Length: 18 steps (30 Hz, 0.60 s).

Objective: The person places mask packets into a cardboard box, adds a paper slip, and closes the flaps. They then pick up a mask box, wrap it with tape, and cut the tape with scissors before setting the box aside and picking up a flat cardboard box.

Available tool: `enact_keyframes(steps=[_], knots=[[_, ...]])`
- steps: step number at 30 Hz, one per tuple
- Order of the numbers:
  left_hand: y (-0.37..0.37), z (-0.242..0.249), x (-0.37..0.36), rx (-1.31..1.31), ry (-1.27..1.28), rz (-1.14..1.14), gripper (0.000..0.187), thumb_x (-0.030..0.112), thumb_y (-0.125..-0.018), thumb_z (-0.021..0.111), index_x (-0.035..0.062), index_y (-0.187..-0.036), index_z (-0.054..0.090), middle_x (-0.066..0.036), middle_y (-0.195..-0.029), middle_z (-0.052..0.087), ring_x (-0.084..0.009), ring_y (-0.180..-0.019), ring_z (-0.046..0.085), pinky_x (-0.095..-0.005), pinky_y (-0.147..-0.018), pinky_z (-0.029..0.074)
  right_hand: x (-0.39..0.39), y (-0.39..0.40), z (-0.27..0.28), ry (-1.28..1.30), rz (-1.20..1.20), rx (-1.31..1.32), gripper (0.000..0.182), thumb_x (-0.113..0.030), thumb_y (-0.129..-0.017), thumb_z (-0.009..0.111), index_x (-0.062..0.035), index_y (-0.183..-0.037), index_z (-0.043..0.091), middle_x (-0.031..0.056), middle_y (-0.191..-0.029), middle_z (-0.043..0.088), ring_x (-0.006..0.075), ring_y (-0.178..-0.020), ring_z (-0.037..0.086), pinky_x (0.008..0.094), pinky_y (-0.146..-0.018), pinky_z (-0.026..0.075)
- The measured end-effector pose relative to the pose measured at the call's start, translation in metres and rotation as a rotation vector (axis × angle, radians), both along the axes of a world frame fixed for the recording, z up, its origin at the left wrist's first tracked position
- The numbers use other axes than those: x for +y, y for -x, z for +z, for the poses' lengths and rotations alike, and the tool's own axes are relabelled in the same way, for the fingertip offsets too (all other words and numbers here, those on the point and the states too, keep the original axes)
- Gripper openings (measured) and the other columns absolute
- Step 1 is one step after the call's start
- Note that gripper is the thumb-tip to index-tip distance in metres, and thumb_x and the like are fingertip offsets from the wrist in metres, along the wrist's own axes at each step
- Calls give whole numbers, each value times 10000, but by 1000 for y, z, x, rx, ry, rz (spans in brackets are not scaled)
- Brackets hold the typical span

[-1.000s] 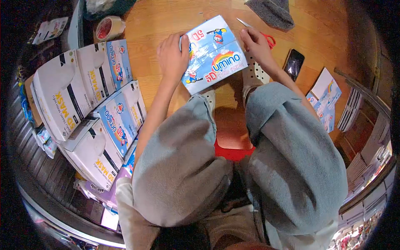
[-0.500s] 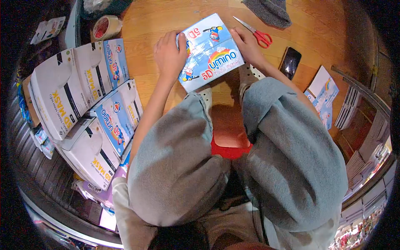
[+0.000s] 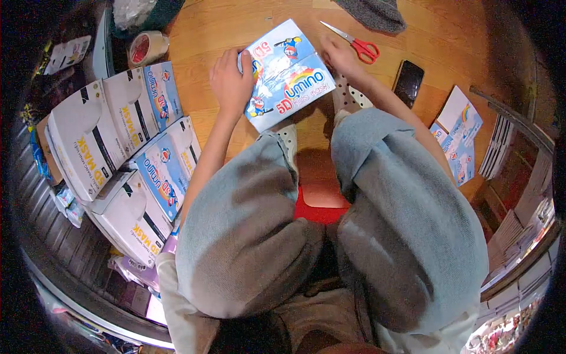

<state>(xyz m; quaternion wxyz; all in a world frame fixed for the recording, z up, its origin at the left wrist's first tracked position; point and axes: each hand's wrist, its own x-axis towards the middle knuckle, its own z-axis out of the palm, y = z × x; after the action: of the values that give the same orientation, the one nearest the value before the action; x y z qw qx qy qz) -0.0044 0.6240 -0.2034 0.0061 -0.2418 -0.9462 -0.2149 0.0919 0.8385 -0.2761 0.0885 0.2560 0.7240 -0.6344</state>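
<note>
A blue and white Umino 5D kids mask box (image 3: 287, 76) lies on the wooden floor (image 3: 224, 35) in front of my knees. My left hand (image 3: 231, 79) grips its left edge, fingers curled over the top. My right hand (image 3: 336, 54) holds the box's upper right corner. Red-handled scissors (image 3: 356, 44) lie just beyond my right hand. I am seated on a red stool (image 3: 315, 206), knees in grey trousers.
Stacked white 5D mask boxes (image 3: 88, 141) and blue Umino boxes (image 3: 162, 171) line the left. A tape roll (image 3: 144, 47) sits at top left. A black phone (image 3: 408, 82) and flattened blue cartons (image 3: 460, 135) lie at right; a grey cloth (image 3: 371, 13) lies at top.
The box and both hands shifted slightly left and tilted. The scissors, half hidden by my right hand a second ago, now lie in full view.
</note>
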Motion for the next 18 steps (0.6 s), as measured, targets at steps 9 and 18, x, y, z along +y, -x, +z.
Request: enact_keyframes(steps=[9,18], knots=[[0,2,1,-9,-7,-17,252,267,-860,462,57,-878,600,-124,-817,608,-280,-826,568,-392,-737,389,-17,2,27,337,-48,147,420,-441,-906,445,-34,-964,530,35,-798,530,100,-744,498,244,-646,417],[0,3,1,-14,93,-15,261,274,-863,450,58,-881,595,-130,-847,606,-285,-836,568,-397,-742,389,-21,0,64,-258,121,-5,580,-474,-929,286,-13,-1260,406,229,-1244,462,363,-1156,439,399,-980,311]])
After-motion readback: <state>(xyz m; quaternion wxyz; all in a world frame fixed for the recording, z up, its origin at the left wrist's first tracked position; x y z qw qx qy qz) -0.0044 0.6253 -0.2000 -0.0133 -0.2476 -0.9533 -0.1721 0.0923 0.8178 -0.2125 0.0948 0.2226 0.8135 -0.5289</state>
